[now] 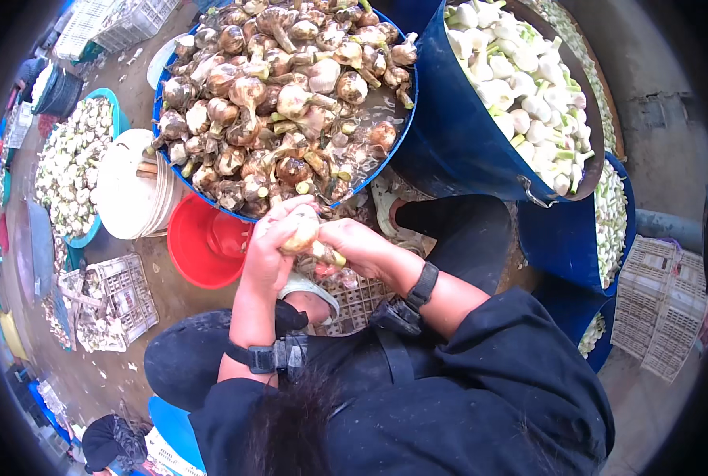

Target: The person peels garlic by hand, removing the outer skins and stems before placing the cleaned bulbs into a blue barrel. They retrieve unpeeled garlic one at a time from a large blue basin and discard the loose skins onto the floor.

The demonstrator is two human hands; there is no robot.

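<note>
A garlic bulb with a short cut stem is held in front of me, just below the near rim of a blue tub. The fingers of my left hand wrap round it from the left. My right hand is closed against its right side, above the stem; its fingertips are partly hidden, so I cannot make out any tool there. The tub is heaped with brown, unpeeled garlic bulbs, and some water shows at its right side. Under my hands, peelings lie over a plastic crate.
A blue barrel of peeled white garlic stands tilted at the right. At the left are a red basin, stacked white buckets and a teal tub of garlic. A crate of scraps sits lower left; another person is behind it.
</note>
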